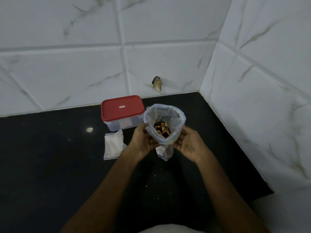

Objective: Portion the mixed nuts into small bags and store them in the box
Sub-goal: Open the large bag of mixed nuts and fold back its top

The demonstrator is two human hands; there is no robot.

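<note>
Head view: nut bag (164, 115) upright, mouth open, held between both hands.
Left hand (143, 140) and right hand (188, 142) curl round its sides. Small bags (113, 145) lie flat on the worktop (50, 157), just left of the left hand, which is nearer. Box (122, 113) sits behind, lid on.

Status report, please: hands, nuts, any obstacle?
Open nut bag gripped by left hand and right hand. Beside it, small bags lie flat. Red-lidded box closed.

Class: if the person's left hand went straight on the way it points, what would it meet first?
The left hand holds the side of the open bag of mixed nuts, so it would press into that bag at once. The red-lidded box stands farther back, probably off that line.
</note>
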